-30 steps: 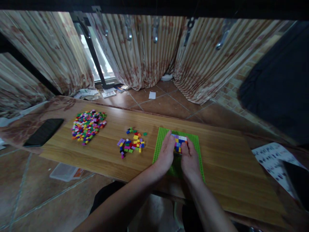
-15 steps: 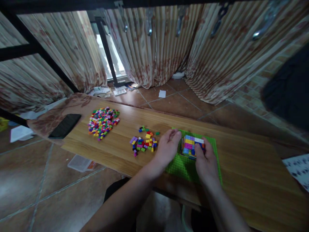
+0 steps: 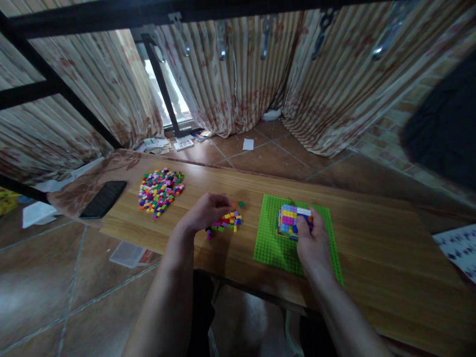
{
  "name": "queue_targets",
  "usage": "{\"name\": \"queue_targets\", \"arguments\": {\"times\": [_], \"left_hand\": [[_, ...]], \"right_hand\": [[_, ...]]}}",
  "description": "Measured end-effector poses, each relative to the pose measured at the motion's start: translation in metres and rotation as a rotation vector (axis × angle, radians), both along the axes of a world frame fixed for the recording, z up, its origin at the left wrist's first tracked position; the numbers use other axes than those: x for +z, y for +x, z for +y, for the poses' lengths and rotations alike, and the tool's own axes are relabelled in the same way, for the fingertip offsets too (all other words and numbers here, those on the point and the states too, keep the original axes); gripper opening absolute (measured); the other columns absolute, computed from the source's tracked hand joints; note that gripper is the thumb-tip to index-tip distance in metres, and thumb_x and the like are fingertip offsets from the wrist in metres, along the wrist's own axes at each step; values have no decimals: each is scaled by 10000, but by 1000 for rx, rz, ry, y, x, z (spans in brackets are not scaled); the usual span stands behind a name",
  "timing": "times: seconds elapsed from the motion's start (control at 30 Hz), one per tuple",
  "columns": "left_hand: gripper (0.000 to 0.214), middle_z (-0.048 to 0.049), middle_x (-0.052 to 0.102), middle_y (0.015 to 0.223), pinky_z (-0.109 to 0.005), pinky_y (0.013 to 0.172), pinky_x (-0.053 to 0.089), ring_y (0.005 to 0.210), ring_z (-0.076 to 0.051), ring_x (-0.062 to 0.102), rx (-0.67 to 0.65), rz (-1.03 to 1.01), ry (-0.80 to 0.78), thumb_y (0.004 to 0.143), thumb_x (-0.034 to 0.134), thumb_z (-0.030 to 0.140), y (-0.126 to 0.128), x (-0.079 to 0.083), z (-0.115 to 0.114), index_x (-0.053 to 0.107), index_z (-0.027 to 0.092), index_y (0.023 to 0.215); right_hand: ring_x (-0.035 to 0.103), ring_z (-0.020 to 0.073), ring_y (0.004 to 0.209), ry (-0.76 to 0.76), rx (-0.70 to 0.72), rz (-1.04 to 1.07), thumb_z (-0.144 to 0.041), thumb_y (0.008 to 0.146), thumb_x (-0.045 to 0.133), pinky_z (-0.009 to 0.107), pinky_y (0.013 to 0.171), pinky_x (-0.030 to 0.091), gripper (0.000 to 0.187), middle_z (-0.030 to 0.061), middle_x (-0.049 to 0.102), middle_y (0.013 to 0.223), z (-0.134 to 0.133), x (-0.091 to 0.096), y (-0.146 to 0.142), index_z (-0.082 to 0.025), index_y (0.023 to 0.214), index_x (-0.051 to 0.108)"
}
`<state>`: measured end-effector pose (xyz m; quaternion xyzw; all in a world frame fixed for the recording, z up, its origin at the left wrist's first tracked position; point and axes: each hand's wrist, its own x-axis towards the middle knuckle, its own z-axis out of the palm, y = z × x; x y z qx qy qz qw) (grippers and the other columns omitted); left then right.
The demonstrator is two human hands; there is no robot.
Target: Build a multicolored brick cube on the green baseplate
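A green baseplate [image 3: 275, 248] lies on the wooden table [image 3: 372, 248], and a block of stacked coloured bricks [image 3: 288, 220] stands on it. My right hand [image 3: 312, 240] rests against the block's right side, fingers curled on it. My left hand [image 3: 206, 210] hovers over a small heap of loose bricks [image 3: 228, 220] to the left of the plate. Its fingers are curled downward onto the heap, and whatever they pinch is hidden.
A larger heap of coloured bricks [image 3: 159, 191] lies further left. A black phone [image 3: 103, 198] lies near the table's left end. Curtains [image 3: 241, 74] hang behind, papers lie on the tiled floor, and a printed sheet [image 3: 457, 248] sits at the right.
My left hand has left the baseplate and moved left to the small heap of bricks. My right hand stays on the brick block. The view has shifted a little.
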<state>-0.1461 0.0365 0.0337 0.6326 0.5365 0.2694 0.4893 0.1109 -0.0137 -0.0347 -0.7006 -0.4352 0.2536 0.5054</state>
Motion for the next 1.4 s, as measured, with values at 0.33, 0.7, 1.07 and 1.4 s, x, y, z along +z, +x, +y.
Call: {"name": "queue_targets", "arguments": {"times": [0.33, 0.7, 1.07, 1.4], "left_hand": [[129, -4, 644, 589, -213, 511, 374, 554, -122, 545, -62, 244, 1, 623, 708, 268, 4, -8, 0, 699, 147, 667], [134, -13, 667, 637, -228, 558, 396, 598, -127, 565, -127, 391, 40, 694, 626, 244, 8, -7, 3, 699, 137, 725], [177, -24, 696, 662, -216, 545, 420, 596, -131, 613, -128, 413, 89, 747, 575, 244, 8, -10, 3, 723, 147, 737], [194, -24, 692, 646, -214, 507, 422, 550, -132, 614, -129, 423, 93, 744, 542, 209, 5, -20, 6, 726, 152, 763]], "right_hand": [[616, 265, 1022, 21, -23, 28, -564, 845, 503, 449, 940, 460, 660, 150, 642, 1188, 0, 4, -6, -147, 1357, 510], [632, 228, 1066, -6, -42, 357, -579, 814, 555, 403, 959, 464, 537, 75, 675, 1215, -3, 11, 0, -224, 1207, 638], [620, 253, 1003, 51, 11, 11, -515, 861, 486, 428, 925, 460, 548, 144, 671, 1155, -2, 10, -1, -149, 1252, 603], [568, 242, 1162, -32, 73, 235, -483, 788, 600, 424, 1033, 401, 661, 85, 613, 1301, -13, 19, -2, -217, 1384, 493]]}}
